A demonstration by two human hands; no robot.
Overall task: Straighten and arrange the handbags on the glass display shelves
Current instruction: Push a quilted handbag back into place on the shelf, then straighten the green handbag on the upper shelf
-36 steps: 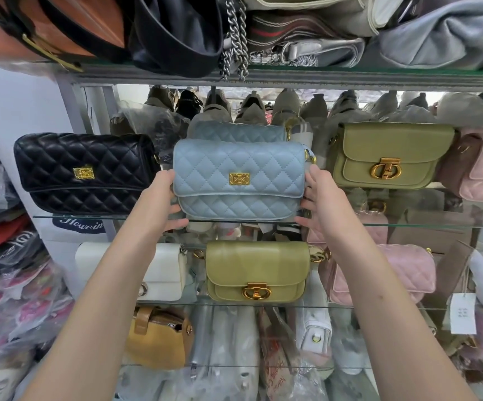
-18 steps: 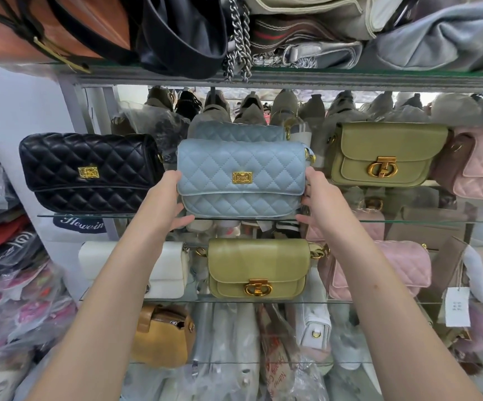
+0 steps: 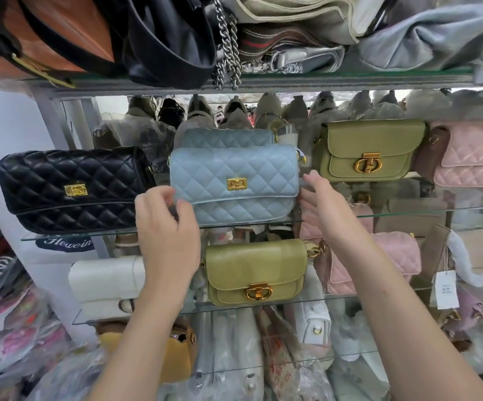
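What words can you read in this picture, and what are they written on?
"Hewein": white script on a dark blue label below the left end of the glass shelf; letters above it are cut off.
White hang tag at the right: small marks, too small to read.
Printed plastic bag at the bottom: red lettering, too blurred to read with certainty.
Gold clasps on the bags: shapes only, no words.

Bright, even indoor light, soft, source not visible. Shadows faint, slightly darker under the top shelf. Pale sheen on the glass shelf edge and on plastic-wrapped stock lower left. Wide-angle bending: shelf lines curve, corners stretched. Left hand fingers motion-blurred, right hand slightly soft. Light blue quilted bag fairly sharp; frame edges smeared, far row hazy.
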